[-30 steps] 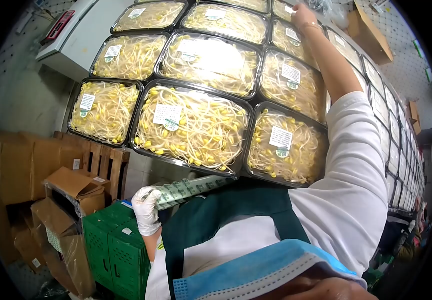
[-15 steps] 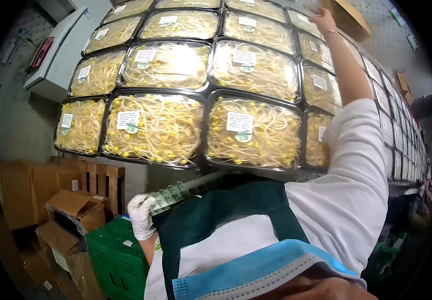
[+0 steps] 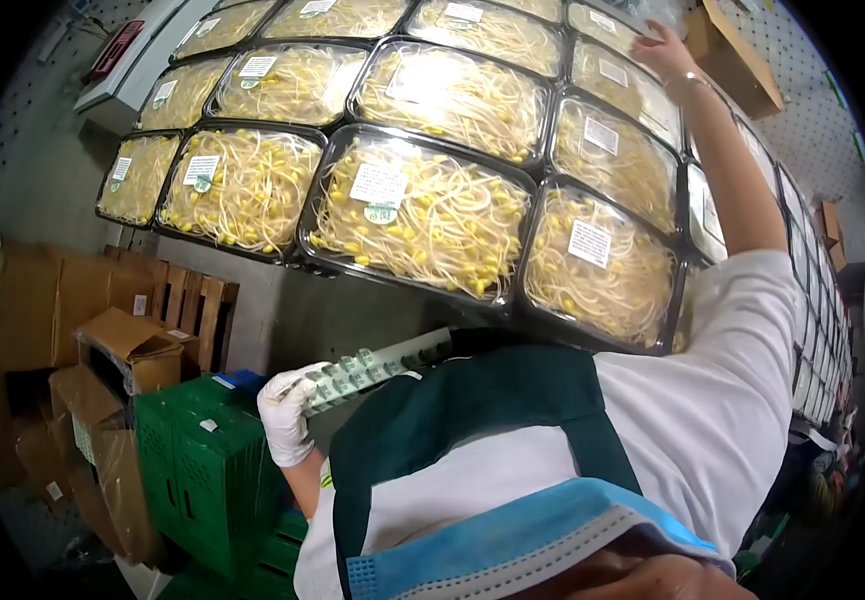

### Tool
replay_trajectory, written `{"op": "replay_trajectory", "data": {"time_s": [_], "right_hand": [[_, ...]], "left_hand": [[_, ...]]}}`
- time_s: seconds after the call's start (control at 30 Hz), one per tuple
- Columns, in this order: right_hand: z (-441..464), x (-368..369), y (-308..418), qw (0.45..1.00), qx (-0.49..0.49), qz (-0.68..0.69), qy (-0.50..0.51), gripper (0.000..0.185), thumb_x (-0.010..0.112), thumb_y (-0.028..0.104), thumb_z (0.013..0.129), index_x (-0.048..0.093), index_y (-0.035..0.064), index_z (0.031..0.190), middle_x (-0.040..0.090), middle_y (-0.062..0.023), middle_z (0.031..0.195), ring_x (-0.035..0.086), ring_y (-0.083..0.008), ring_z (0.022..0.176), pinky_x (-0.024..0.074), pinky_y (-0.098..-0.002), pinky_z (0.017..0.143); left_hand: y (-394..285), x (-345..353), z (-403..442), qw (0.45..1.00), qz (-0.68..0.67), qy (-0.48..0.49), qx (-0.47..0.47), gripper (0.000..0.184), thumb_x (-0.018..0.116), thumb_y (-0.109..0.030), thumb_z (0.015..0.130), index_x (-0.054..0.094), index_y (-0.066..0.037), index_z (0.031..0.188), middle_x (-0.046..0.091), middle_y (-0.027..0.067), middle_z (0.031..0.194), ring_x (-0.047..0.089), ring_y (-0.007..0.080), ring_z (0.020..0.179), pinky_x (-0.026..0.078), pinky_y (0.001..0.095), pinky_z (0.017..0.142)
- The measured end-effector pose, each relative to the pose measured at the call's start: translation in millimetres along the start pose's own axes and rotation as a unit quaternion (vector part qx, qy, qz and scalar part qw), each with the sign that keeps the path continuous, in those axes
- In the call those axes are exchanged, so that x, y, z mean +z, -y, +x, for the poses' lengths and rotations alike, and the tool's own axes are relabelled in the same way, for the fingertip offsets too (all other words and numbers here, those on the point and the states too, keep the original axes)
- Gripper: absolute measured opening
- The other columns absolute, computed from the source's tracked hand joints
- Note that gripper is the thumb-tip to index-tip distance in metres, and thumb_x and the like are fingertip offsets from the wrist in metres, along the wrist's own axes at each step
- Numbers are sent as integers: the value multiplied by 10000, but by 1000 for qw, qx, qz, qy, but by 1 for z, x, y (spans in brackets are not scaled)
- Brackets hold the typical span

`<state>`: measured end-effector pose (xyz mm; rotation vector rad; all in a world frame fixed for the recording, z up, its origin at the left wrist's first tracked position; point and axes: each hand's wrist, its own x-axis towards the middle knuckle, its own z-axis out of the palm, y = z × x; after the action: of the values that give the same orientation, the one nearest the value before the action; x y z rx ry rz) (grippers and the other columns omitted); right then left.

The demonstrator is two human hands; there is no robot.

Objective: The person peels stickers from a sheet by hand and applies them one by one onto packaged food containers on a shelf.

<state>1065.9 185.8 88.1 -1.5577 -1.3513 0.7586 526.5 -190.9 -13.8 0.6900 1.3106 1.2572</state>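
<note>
here's the strip of labels (image 3: 377,372), white with green print, jutting out in front of the apron just short of the near edge of the spread of trays, and the gloved left hand (image 3: 287,410) has it at one end, fingers clamped on it. beyond that edge, the big middle tray (image 3: 452,225) sits front and centre, packed with yellow-headed sprouts, a white label (image 3: 379,185) on its clear film and a round green sticker (image 3: 381,213) just below it. next along the same edge to the right, a neighbouring tray (image 3: 602,270) shows a white label only, as far as i can see. up to the far right corner of the spread, and there's the bare right hand (image 3: 667,58), a band at its wrist, fingers loosely apart above the trays; it's small and distant there, so i can't tell if a fingertip touches one. past that corner stands an open carton (image 3: 732,65), and down the right side more trays (image 3: 817,320) run off in rows. over by the far left corner, a white cabinet (image 3: 142,75) with a red panel; off the near left corner, a wooden pallet (image 3: 192,295), cardboard boxes (image 3: 37,320) and green crates (image 3: 187,480). closest of all, the dark green apron (image 3: 482,400) and a blue mask (image 3: 532,530).
</note>
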Motion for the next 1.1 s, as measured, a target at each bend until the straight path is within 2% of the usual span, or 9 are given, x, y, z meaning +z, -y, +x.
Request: {"op": "replay_trajectory", "data": {"time_s": [0.17,0.3,0.4,0.5,0.6,0.63,0.77,0.8,1.1], "right_hand": [[-74,49,10,977,-169,-130,-10,495,529,-28,687,397,41,1159,523,-153,1060,540,-179,927,436,-261,797],[-86,62,21,920,-210,-332,13,543,485,5,672,366,74,1198,470,-207,1117,449,-307,1068,341,-327,917],[-53,33,-10,741,-98,-664,30,463,430,390,788,403,196,1208,455,-209,1150,419,-324,1092,314,-362,933],[-33,-21,-18,765,41,-616,-183,536,487,496,726,422,245,1195,497,-143,1134,462,-312,1056,350,-369,897],[-160,42,88,969,-124,-202,66,536,571,150,746,341,13,1211,483,-153,1103,502,-220,911,441,-322,735],[-176,57,80,953,-221,-110,177,356,492,226,833,461,94,1163,530,-107,1089,486,-211,1038,356,-296,892],[-359,137,142,861,-355,-204,303,293,590,87,739,513,44,1018,554,-110,918,531,-270,861,432,-321,758],[-371,148,138,847,-401,-222,271,275,585,95,741,507,39,998,543,-118,898,516,-284,847,435,-331,739],[-398,173,134,811,-458,-339,132,226,558,63,665,532,129,881,487,-10,743,520,-174,720,461,-274,498]], "left_hand": [[-12,14,8,998,27,52,-2,132,539,42,706,577,75,828,611,182,852,606,182,729,489,281,690],[-14,17,0,996,29,79,-16,144,560,11,687,581,68,818,617,169,822,608,178,706,490,265,669],[-20,14,1,983,111,143,24,150,554,17,685,582,71,822,614,184,848,602,173,727,477,247,681],[-38,34,8,957,69,269,79,187,506,26,730,581,95,887,605,160,916,581,195,847,439,271,785],[-46,56,18,929,54,340,133,286,477,4,768,494,41,1050,504,151,1125,477,208,1048,352,301,902],[-45,61,21,919,80,349,168,311,475,-2,777,464,33,1086,502,133,1124,474,205,1045,344,299,905],[-35,70,17,932,27,328,151,139,447,-41,848,493,-6,974,559,58,958,501,73,834,408,214,751],[-33,76,12,942,-32,301,143,145,553,-62,802,524,-11,934,583,21,837,513,51,679,420,173,608],[-43,76,1,950,-25,281,132,93,593,-57,769,567,-17,849,604,28,764,539,58,649,425,174,575]]}}
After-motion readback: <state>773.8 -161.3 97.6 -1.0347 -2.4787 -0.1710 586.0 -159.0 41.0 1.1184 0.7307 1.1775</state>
